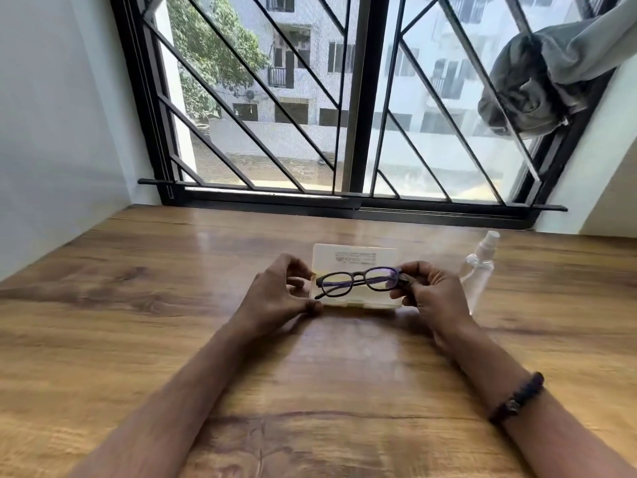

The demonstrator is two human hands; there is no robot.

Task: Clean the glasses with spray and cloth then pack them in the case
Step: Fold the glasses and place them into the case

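Note:
Dark-framed glasses (360, 280) hover just above an open pale plastic case (355, 257) in the middle of the wooden table (138, 305). My right hand (431, 291) pinches the frame's right end. My left hand (275, 291) sits at the left end, fingers curled by the temple; its grip on the frame is not clear. A clear spray bottle (479, 267) with a white nozzle lies on the table right of the case. No cloth is visible.
A barred window (344, 98) runs along the table's far edge. White walls close in on both sides. A grey bundled curtain (537, 81) hangs at the upper right. I wear a dark beaded bracelet (517, 396) on my right wrist.

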